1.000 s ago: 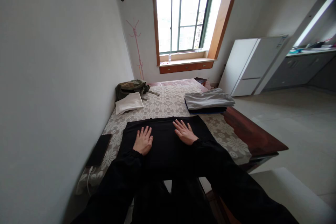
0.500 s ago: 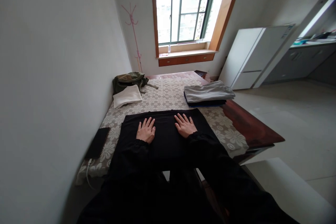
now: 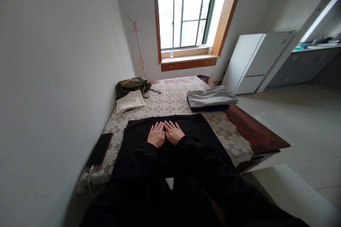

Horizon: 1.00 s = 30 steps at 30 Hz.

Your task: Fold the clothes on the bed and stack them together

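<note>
A black cloth [image 3: 202, 131] lies spread flat over the near part of the table, its far edge running roughly straight. My left hand [image 3: 157, 134] rests palm down on it, fingers stretched out and pointing away from me. Beside it, my right hand [image 3: 173, 132] also lies flat on the cloth, the two hands nearly touching at the middle. Neither hand grips anything. Black sleeves blend with the cloth, so its near edge is hard to make out.
On the lace-covered table [image 3: 170, 95] are folded grey and dark clothes [image 3: 211, 97] at right, a white folded cloth [image 3: 130, 101] and green backpack [image 3: 133, 86] at left. A dark tablet-like device [image 3: 99, 149] with a white cable lies near the left wall.
Both hands have slid inward over the black cloth, from wide apart to nearly touching. The view has tilted up slightly.
</note>
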Tool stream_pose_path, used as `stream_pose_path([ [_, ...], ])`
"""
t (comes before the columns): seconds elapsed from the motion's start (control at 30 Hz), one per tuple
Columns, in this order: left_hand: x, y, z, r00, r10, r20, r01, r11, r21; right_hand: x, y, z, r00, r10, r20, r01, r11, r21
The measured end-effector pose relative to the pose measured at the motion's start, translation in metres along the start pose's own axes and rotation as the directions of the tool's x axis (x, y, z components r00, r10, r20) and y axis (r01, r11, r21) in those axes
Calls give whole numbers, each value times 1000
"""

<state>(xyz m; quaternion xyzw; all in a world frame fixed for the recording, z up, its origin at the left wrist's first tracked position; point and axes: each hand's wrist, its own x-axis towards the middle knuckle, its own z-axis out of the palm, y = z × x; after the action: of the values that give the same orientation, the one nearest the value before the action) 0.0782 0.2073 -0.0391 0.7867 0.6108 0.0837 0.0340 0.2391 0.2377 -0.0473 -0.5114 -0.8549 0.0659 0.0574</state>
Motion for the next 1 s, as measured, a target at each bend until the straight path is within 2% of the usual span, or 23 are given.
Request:
stream_pose_path([
  [0.1, 7, 2, 5, 999, -23, -24, 23, 1000, -2, 4, 1, 4, 1000, 2, -31, -2, 1000, 1],
  [0.27, 4, -21, 3, 998, -62, -28, 62, 998, -10, -1, 26, 1, 998, 50, -42, -50, 999, 1],
  [0.57, -9, -59, -6, 985, -163, -48, 163, 987, -4, -7, 49, 0, 988, 142, -60, -143, 989, -26],
  [0.77, -23, -85, -13, 974, -218, -63, 220, 975, 22, -16, 78, -1, 976, 206, -69, -209, 977, -41],
  [1.0, -40, -97, -19, 964, -257, -64, 260, 964, 48, -36, 116, -16, 947, 317, -52, -320, 943, -86],
])
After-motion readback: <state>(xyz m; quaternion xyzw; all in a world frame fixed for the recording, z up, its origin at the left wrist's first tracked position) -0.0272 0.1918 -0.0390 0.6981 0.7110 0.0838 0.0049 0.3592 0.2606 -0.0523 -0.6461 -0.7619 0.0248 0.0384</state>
